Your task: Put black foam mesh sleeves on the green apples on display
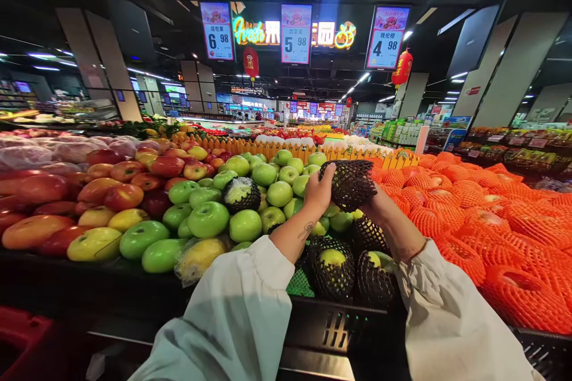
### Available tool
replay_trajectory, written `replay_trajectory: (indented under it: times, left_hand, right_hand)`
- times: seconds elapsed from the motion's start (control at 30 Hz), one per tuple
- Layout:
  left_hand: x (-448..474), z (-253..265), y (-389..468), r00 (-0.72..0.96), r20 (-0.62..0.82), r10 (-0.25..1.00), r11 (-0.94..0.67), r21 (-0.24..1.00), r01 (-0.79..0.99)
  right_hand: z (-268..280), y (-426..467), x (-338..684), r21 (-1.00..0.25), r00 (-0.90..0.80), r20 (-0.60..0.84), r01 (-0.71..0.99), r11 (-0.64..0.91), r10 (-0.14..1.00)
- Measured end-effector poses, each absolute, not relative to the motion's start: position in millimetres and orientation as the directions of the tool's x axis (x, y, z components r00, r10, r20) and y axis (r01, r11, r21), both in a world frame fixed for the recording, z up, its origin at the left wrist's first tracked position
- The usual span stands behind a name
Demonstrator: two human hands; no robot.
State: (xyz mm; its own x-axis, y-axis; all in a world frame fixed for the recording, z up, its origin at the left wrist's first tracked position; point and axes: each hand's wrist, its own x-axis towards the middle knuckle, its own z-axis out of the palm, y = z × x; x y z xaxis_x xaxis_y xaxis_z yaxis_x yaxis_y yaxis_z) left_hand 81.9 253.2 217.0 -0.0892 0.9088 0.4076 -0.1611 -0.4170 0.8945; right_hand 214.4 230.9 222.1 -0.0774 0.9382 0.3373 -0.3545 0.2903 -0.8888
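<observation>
A black foam fruit net [351,184] is held up between my hands above the green apples [280,193]. On its left side my left hand [320,190] is closed on it, thumb uppermost. My right hand [374,202] grips it from the right, its fingers mostly hidden behind the dark mesh. Whether there is fruit inside this net cannot be made out. Below my hands, netted green apples [333,268] sit in the front of the display. Another netted apple [241,195] lies among the bare ones to the left.
Red and yellow apples [127,196] fill the left side. Fruit in orange foam nets [473,217] is heaped on the right. A plastic-wrapped yellow fruit [199,259] lies near the black front edge. A low yellow fence [241,146] runs behind; price screens [296,34] hang overhead.
</observation>
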Motion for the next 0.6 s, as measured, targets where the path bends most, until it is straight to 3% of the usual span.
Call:
replay_trajectory:
  times: [0.13, 0.27, 0.43, 0.6]
  left_hand:
    - [81, 219, 245, -0.059, 0.609, 0.791, -0.594, 0.787, 0.164]
    - [80, 221, 241, -0.132, 0.771, 0.624, -0.721, 0.632, 0.285]
    - [77, 224, 242, -0.192, 0.765, 0.615, -0.744, 0.643, 0.179]
    - [72, 226, 258, -0.342, 0.614, 0.711, -0.670, 0.739, -0.067]
  right_hand:
    - [222, 228, 209, -0.866, -0.046, 0.368, -0.381, 0.324, 0.929]
    - [221, 231, 211, -0.839, 0.069, 0.393, -0.382, 0.388, 0.917]
    - [219, 235, 216, -0.806, 0.144, 0.420, -0.394, 0.441, 0.896]
    - [220, 232, 214, -0.846, 0.093, 0.358, -0.388, 0.365, 0.929]
